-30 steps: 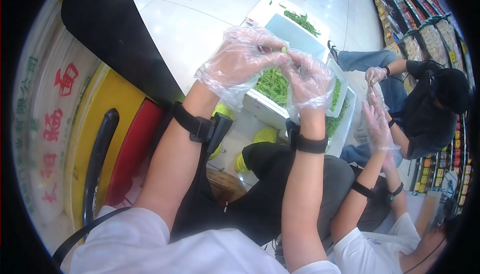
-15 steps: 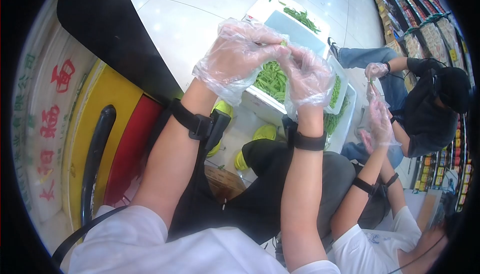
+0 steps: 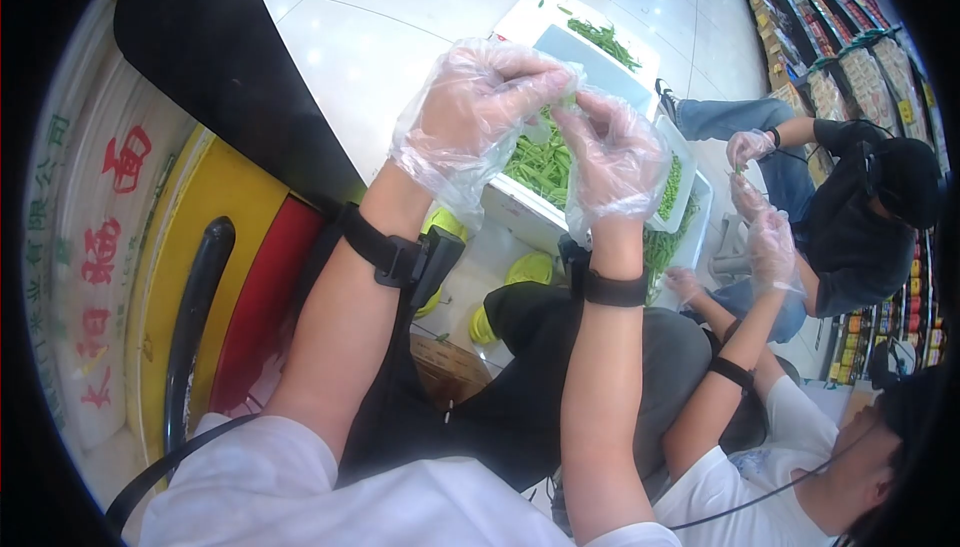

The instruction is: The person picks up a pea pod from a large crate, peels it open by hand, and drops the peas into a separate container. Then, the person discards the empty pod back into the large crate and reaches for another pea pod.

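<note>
In clear plastic gloves, my left hand (image 3: 465,112) and my right hand (image 3: 618,152) meet at the fingertips above a white foam box (image 3: 525,209). Both pinch a small green pea pod (image 3: 569,99), mostly covered by the fingers. Beneath them, green pods (image 3: 540,167) are heaped in the box. Just right of my right hand, a clear tray (image 3: 690,152) contains what look like shelled peas (image 3: 672,187).
More pods (image 3: 603,42) lie on a white foam lid (image 3: 540,2) ahead. Two gloved co-workers sit at the right, one in a dark top (image 3: 855,227), one in a white shirt (image 3: 730,487). A yellow-and-red cabinet (image 3: 215,317) stands left; shelves (image 3: 800,17) line the far right.
My fingertips have shifted slightly around the pod, with the left hand tilting a little. At right, the co-workers' hands have moved and the white-shirted person has leaned.
</note>
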Tool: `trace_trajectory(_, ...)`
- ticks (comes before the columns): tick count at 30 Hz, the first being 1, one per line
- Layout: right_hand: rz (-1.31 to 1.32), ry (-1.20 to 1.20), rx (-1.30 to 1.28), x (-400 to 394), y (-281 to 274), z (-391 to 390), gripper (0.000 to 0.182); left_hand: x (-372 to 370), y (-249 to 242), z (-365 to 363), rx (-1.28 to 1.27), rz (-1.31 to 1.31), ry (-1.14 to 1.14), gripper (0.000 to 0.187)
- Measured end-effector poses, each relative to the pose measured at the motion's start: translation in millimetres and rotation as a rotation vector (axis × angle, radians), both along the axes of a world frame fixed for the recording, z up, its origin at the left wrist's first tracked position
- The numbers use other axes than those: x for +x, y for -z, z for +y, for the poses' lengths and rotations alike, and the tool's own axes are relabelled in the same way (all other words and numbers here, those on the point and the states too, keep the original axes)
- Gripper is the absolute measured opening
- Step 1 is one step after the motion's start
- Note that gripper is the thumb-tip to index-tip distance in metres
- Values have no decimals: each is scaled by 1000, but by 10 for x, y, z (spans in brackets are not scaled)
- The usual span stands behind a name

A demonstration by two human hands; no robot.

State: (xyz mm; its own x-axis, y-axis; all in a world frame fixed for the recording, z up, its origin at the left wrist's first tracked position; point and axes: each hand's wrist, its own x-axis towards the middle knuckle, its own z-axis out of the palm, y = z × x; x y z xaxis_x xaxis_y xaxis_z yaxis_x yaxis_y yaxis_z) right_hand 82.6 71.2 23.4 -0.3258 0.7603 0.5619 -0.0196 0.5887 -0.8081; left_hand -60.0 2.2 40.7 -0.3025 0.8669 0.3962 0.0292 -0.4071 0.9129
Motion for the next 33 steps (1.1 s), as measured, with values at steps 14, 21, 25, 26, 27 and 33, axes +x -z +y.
trace_trajectory(14,-159,47,105,-8,34,6,20,-118,19,-47,-49,198,-61,25)
trace_trajectory(21,-250,70,202,-19,-36,-31,20,-192,127,20,167,522,-171,20)
trace_trajectory(25,-326,135,281,-38,-81,-67,18,-144,83,17,114,536,-238,19)
trace_trajectory(26,-367,162,294,-45,-88,-75,17,-133,78,18,115,578,-308,19)
trace_trajectory(27,-368,162,295,-57,-77,-75,17,-140,92,27,116,577,-308,19)
trace_trajectory(33,-365,204,254,-75,-57,-39,16,-158,138,84,-144,418,-245,21)
